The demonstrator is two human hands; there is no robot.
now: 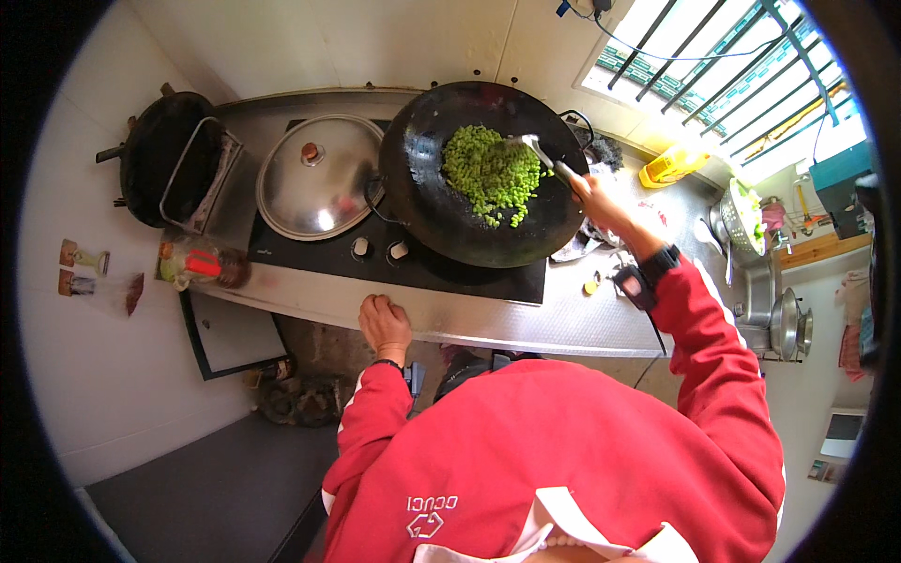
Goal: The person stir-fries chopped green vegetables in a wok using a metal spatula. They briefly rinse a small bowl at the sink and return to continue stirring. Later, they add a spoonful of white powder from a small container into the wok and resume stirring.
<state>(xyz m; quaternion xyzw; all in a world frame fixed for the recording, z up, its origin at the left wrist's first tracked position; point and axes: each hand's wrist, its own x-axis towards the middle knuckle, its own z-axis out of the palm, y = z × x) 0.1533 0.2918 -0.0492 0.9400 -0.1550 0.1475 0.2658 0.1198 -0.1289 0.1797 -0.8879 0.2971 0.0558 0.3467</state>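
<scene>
My right hand (597,203) grips the handle of a metal spatula (538,149) over the large dark wok (429,211). The spatula's head touches a heap of small green beans or peas (486,169) gathered in the wok. My left hand (385,325) rests on the metal counter's front edge with its fingers curled together, and no object shows in it. Under the wok lies a black cooktop (310,259) with two pale knobs. A domed steel lid (320,186) with a brown knob sits on the cooktop's left side.
Left of the lid, a second dark wok (165,158) leans by the wall beside a metal rack. A bagged jar (211,264) stands at the counter's left end. On the right are a yellow bottle (672,166), a crumpled cloth (584,243) and a colander (742,214) holding greens.
</scene>
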